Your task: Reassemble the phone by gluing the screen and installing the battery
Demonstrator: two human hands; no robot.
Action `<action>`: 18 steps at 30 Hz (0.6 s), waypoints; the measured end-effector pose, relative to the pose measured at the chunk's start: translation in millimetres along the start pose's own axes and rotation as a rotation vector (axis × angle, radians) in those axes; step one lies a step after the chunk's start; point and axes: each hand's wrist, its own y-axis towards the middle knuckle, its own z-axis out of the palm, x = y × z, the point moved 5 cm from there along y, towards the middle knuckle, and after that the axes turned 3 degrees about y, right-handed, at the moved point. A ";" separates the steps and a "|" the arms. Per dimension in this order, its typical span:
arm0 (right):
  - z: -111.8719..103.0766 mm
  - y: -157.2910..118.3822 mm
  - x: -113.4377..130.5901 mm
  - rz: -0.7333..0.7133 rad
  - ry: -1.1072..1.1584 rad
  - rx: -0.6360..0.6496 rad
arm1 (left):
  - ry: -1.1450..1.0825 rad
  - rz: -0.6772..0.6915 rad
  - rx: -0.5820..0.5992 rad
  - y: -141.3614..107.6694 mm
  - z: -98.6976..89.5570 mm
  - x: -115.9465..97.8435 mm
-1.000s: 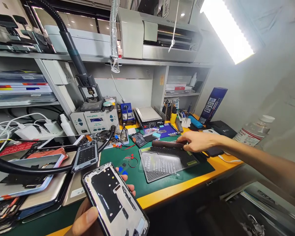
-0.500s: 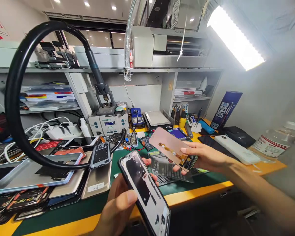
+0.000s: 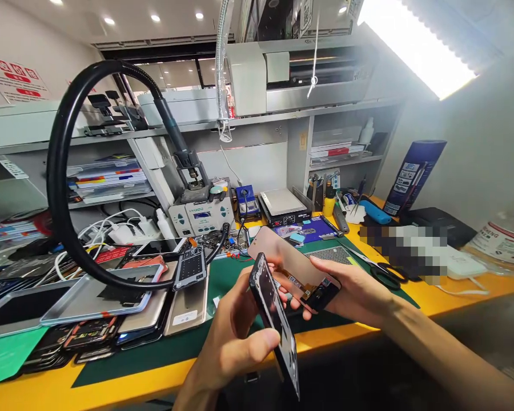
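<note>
My left hand (image 3: 235,337) is closed around a black-edged phone frame (image 3: 278,325), which stands tilted nearly edge-on, its pale inner side with black patches facing right. In my right hand (image 3: 351,285) is a phone screen (image 3: 291,262), its pinkish back toward me and a gold flex cable with a dark strip near the lower end. The screen's left part lies behind the top of the frame; I cannot tell whether they touch. Both are held up over the green mat (image 3: 235,285). Some fingertips show between the two parts.
Scissors (image 3: 381,271) lie right of my right hand. At left, a black flexible hose (image 3: 55,171) arches over stacked phones and a tray (image 3: 107,297). Behind stand a hot-air station (image 3: 203,217) and a flat heating plate (image 3: 285,204). A bottle (image 3: 503,240) is far right.
The frame has turned more edge-on and the screen has come closer, now partly behind the frame's top. The view has shifted, bringing the scissors into sight.
</note>
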 end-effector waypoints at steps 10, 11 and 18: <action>3.6 1.6 -7.1 -0.028 0.148 -0.031 | 0.012 -0.013 0.010 -12.7 11.0 -4.0; 4.3 3.1 -9.0 -0.025 0.156 -0.039 | -0.002 -0.004 0.009 -12.8 11.3 -3.6; -6.1 10.8 -13.7 -0.082 0.156 -0.098 | 0.046 -0.032 -0.092 -24.9 0.9 4.6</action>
